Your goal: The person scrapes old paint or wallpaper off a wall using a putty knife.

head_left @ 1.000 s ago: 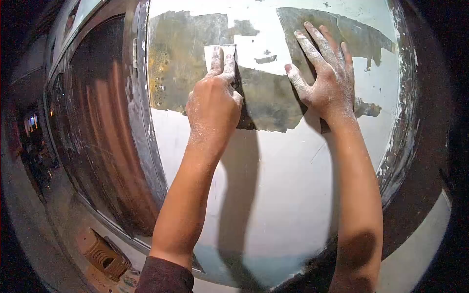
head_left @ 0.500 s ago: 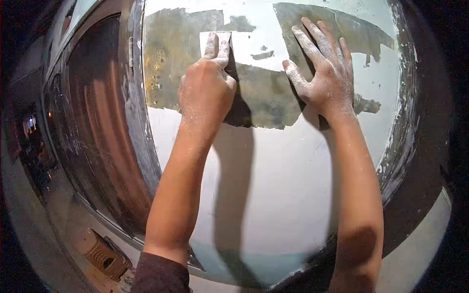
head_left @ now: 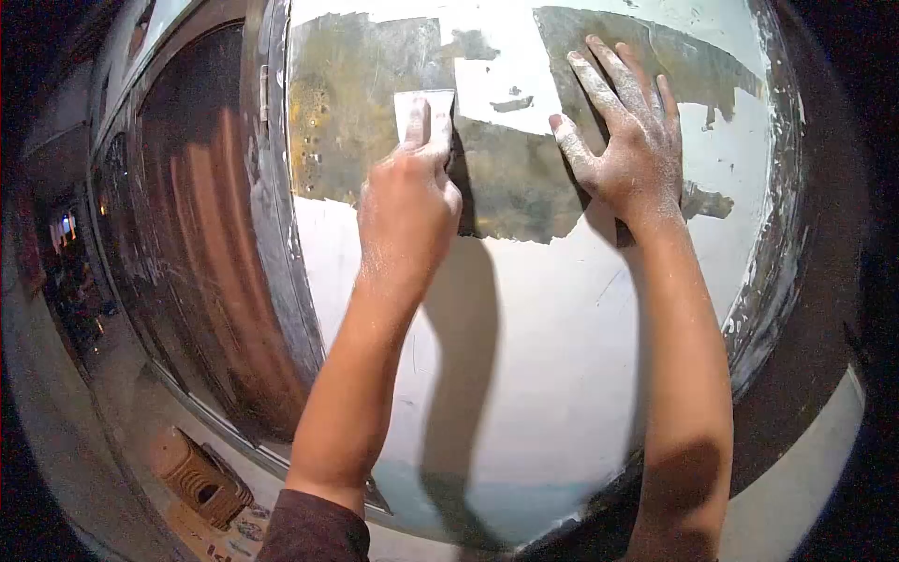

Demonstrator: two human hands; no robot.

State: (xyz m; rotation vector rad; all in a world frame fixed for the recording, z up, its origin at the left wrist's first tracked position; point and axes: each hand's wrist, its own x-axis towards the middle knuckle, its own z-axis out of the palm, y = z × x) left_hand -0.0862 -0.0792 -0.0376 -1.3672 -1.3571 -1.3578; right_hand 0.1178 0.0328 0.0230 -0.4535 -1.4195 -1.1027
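My left hand is wrapped round a flat, pale scraper blade, with two fingers pressed along its face. The blade's top edge lies against a grey-brown bare patch of the wall panel. My right hand, dusted with white powder, rests with fingers spread on the same panel, to the right, and holds nothing. White coating covers the panel below the patch, and its border is ragged. The scraper's handle is hidden in my left hand.
To the left is a dark framed door or window with reddish folds behind it. Stacked brown plastic stools stand on the floor at the lower left. A rough dark strip runs down the panel's right side.
My left hand and the scraper have moved down the panel and slightly right. My right hand has stayed in nearly the same place on the wall. The view has shifted slightly.
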